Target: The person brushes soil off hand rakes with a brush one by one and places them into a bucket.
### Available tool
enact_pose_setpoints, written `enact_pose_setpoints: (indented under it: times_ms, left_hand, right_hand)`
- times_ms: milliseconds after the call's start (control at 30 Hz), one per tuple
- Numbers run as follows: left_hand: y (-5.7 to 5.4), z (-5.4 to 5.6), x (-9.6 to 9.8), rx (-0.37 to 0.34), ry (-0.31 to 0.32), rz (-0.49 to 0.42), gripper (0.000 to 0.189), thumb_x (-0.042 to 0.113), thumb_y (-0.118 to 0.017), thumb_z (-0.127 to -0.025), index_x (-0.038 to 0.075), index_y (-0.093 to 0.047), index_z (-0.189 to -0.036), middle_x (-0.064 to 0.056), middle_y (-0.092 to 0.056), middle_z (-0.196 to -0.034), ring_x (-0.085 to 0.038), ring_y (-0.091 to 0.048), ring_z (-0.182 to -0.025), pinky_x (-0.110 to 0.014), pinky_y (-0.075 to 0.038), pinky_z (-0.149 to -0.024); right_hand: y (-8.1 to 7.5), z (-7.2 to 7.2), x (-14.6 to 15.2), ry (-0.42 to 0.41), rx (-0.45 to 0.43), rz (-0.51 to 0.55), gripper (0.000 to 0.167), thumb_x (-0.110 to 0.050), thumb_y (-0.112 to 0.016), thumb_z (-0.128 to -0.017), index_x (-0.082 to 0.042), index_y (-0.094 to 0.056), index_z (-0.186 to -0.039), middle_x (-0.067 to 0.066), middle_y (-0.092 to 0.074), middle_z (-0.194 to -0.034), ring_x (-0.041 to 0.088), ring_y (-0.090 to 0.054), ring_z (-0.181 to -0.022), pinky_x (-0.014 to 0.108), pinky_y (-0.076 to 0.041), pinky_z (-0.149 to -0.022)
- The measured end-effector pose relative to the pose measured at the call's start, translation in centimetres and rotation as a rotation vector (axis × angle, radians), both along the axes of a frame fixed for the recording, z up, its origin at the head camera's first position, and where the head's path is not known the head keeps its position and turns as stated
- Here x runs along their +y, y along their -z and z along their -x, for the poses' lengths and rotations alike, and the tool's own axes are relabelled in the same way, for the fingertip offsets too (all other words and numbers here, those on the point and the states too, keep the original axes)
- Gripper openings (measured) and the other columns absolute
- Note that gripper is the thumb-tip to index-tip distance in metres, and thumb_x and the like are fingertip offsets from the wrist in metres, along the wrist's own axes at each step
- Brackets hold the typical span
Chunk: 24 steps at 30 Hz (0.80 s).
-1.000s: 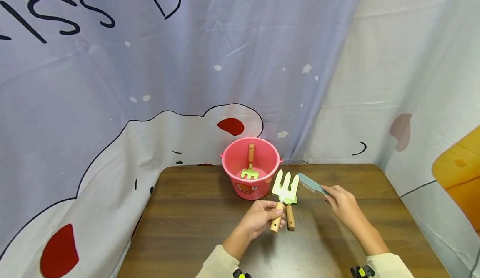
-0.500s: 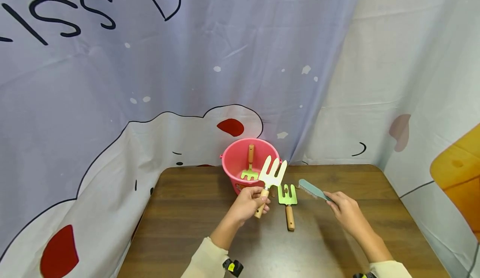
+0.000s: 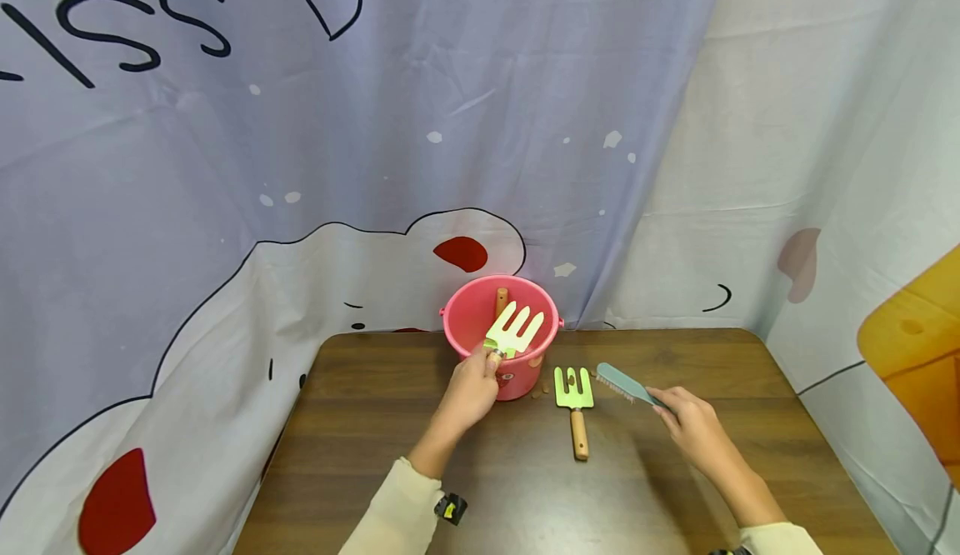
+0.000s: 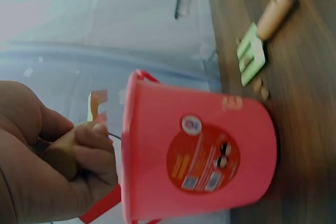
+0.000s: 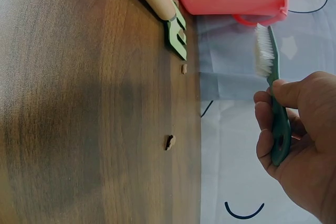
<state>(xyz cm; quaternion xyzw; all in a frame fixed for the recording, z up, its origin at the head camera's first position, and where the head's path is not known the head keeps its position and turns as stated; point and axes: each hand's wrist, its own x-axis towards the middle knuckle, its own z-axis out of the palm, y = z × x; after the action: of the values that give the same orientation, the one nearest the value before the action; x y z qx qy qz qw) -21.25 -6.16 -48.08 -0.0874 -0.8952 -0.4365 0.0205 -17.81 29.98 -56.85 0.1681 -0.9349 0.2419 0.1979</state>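
Observation:
My left hand [image 3: 470, 390] grips the wooden handle of a pale green hand fork [image 3: 514, 329], its tines over the mouth of a pink bucket [image 3: 517, 382]. In the left wrist view the fingers wrap the handle beside the bucket's rim. Another fork with a wooden handle [image 3: 502, 300] stands inside the bucket, partly hidden by the held one. My right hand [image 3: 693, 423] holds a teal brush [image 3: 626, 383] by its handle, above the table, white bristles showing in the right wrist view. Between the hands a second green hand fork [image 3: 575, 409] lies on the table.
Small brown bits lie on the wooden table [image 3: 360, 455] around the lying fork, with one dark-edged piece [image 5: 169, 142] farther off. A printed curtain [image 3: 420, 163] hangs right behind the table's back edge.
My left hand has moved left and forward, carrying the hand fork from above the lying fork to over the bucket. The right hand with the brush has shifted only slightly.

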Motion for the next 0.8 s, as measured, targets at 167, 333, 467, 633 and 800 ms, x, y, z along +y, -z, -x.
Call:
enact_pose_setpoints:
  times_ms: [167,333,467,633,800]
  left_hand:
    - [-0.1,0.8,-0.3,0.059,-0.110,0.149,0.018,0.016,-0.055,-0.105,0.000,-0.061,-0.105,-0.011,-0.066,-0.085,-0.027,-0.066,-0.083,-0.047,-0.056,-0.073]
    - [-0.3,2.0,-0.8,0.030,-0.153,0.183,0.017,0.021,-0.060,-0.100,0.007,-0.052,-0.094,-0.003,-0.054,-0.071,-0.022,-0.057,-0.067,-0.035,-0.045,-0.056]
    - [-0.7,2.9,-1.3,0.034,-0.155,0.221,0.021,0.018,-0.065,-0.094,0.009,-0.047,-0.089,0.000,-0.045,-0.065,-0.022,-0.053,-0.063,-0.034,-0.041,-0.054]
    - [-1.2,4.1,-1.6,0.042,-0.129,0.273,0.014,0.011,-0.063,-0.094,0.004,-0.052,-0.089,-0.004,-0.052,-0.070,-0.024,-0.059,-0.067,-0.039,-0.050,-0.059]
    - [-2.0,5.5,-1.7,0.011,-0.083,0.354,0.019,0.006,-0.058,-0.097,0.002,-0.058,-0.079,-0.009,-0.058,-0.073,-0.022,-0.058,-0.067,-0.037,-0.054,-0.060]
  right_hand:
    - [0.1,0.0,0.1,-0.003,-0.008,0.002,0.032,0.003,-0.075,-0.088,0.006,-0.071,-0.120,0.012,-0.072,-0.099,0.026,-0.071,-0.082,0.033,-0.060,-0.064]
    - [0.0,0.0,0.1,-0.004,-0.015,0.002,0.032,0.004,-0.075,-0.089,0.006,-0.071,-0.120,0.012,-0.072,-0.099,0.026,-0.071,-0.082,0.032,-0.060,-0.064]
    - [0.0,0.1,0.2,-0.007,-0.013,0.003,0.032,0.005,-0.075,-0.088,0.006,-0.071,-0.120,0.013,-0.072,-0.099,0.026,-0.071,-0.082,0.032,-0.060,-0.064]
    - [0.0,0.2,0.2,-0.003,0.001,0.000,0.032,0.005,-0.076,-0.087,0.006,-0.072,-0.119,0.013,-0.072,-0.099,0.026,-0.071,-0.082,0.032,-0.059,-0.063]
    - [0.0,0.3,0.1,0.006,-0.003,0.005,0.032,0.005,-0.076,-0.088,0.004,-0.073,-0.119,0.011,-0.072,-0.099,0.025,-0.071,-0.082,0.032,-0.059,-0.064]
